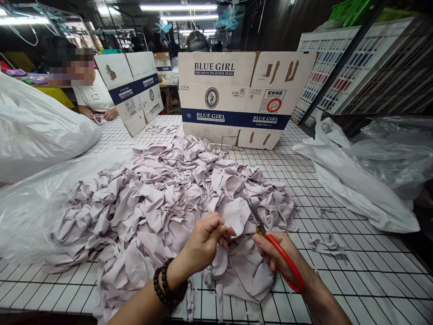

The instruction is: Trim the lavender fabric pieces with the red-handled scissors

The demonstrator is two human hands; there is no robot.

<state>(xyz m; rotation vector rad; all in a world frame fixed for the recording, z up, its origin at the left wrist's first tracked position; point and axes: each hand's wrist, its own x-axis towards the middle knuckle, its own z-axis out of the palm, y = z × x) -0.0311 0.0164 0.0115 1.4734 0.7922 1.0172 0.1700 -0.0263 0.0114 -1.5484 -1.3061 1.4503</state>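
Observation:
A large heap of pale lilac fabric pieces (149, 203) covers the middle of the table. My left hand (206, 237), with dark beads at the wrist, pinches the edge of one fabric piece (237, 214) just above the heap's near side. In my right hand (282, 253) are scissors (286, 264) with red handles, their dark blades pointing up and away over the pile. The blades stand a little right of the pinched piece, apart from my left fingers. Whether the blades are fully closed is hard to make out.
The table (365, 275) has a white top with a black grid. Fabric scraps (326, 246) lie at right, near white plastic bags (358, 176). Cardboard boxes (216, 97) stand behind the heap. A big plastic bag (40, 131) bulges at left, and another person (96, 97) sits beyond it.

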